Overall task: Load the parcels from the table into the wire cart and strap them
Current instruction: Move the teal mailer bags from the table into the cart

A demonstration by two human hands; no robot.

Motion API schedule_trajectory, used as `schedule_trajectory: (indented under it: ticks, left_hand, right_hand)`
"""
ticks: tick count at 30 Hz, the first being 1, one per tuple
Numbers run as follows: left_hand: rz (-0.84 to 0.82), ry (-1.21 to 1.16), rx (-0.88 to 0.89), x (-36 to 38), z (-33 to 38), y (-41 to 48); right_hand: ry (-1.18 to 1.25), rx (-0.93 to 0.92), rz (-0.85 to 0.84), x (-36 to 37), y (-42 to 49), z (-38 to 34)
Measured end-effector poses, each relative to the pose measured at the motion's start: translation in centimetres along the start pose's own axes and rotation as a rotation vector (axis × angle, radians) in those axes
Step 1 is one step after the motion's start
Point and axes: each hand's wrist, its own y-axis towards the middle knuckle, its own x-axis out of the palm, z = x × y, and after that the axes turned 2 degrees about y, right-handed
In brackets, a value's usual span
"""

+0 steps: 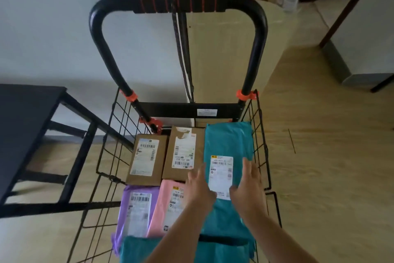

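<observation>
The black wire cart (110, 147) stands in front of me, its padded handle (179, 2) at the top. Inside lie two brown cardboard boxes (147, 160) (184, 154), a long teal mailer (228, 141), a pink mailer (168, 209), a purple mailer (136, 209) and another teal mailer (138, 250) at the near end. My left hand (200, 188) and my right hand (249, 186) hover open over the long teal mailer's label, fingers spread, holding nothing. A black strap (183, 49) hangs from the handle down to the cart's back.
A black table (23, 126) with a metal frame stands at the left, touching the cart's side. A pale wooden cabinet (223, 49) is behind the cart. Potted plants and a pink cylinder stand further back. Open wooden floor lies to the right.
</observation>
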Motion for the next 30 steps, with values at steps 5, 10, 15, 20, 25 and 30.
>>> schedule_trajectory:
  ticks: [5, 10, 15, 20, 25, 30]
  left_hand:
    - [-0.108, 0.189, 0.060, 1.8, -0.2, 2.1]
    - [-0.185, 0.298, 0.073, 2.7, 0.3, 3.5]
    - [-0.209, 0.354, 0.075, 2.8, 0.5, 3.7]
    - [-0.226, 0.369, 0.114, 3.0, 0.1, 3.8]
    - [-0.228, 0.354, 0.129, 2.8, -0.2, 2.9]
    - [-0.189, 0.285, 0.108, 1.8, -0.4, 1.1]
  right_hand:
    - [-0.228, -0.106, -0.210, 1.9, 2.3, 0.0]
    - [-0.275, -0.021, -0.341, 3.6, 5.6, -0.1]
    - [-0.298, -0.023, -0.370, 4.9, 7.8, 1.8]
    - [-0.403, -0.058, -0.355, 5.5, 8.0, 2.7]
    - [-0.460, -0.073, -0.305, 5.3, 6.7, 2.5]
    - [-0.434, -0.092, -0.280, 3.7, 5.0, 1.5]
